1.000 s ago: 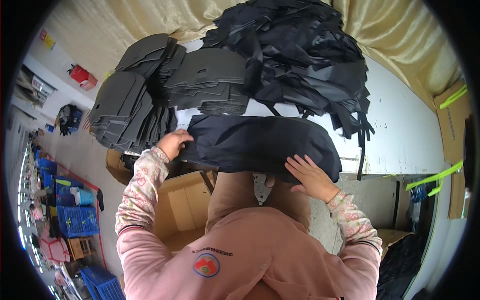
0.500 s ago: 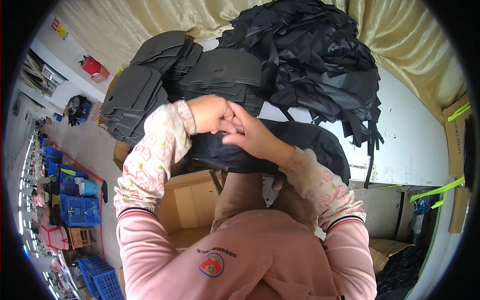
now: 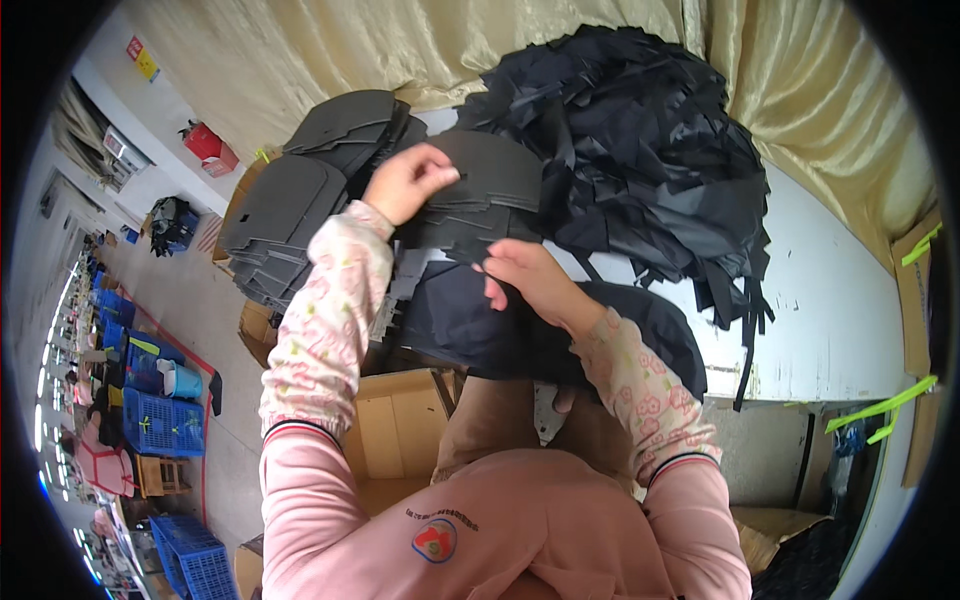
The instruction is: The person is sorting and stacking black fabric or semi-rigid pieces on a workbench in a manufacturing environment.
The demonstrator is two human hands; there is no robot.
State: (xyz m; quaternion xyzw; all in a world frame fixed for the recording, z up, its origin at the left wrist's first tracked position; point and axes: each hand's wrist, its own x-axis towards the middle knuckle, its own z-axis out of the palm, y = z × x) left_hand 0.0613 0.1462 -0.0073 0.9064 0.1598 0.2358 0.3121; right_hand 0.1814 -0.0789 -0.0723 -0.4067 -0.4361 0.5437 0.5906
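Dark grey, dome-shaped foam panel (image 3: 490, 175) on top of a stack of like panels, at the near left part of the white table (image 3: 820, 300). Pinched at its upper left edge by the left hand (image 3: 405, 180), fingers closed on it. Touched at its lower edge by the right hand (image 3: 525, 275), fingers curled at the stack's rim; grip not clear. Just below, a dark navy fabric piece (image 3: 480, 320) draped over the table edge. To the right, a heap of black fabric strips (image 3: 640, 150). Further left, more grey panel stacks (image 3: 290, 200). Under the table, an open cardboard box (image 3: 400, 430).
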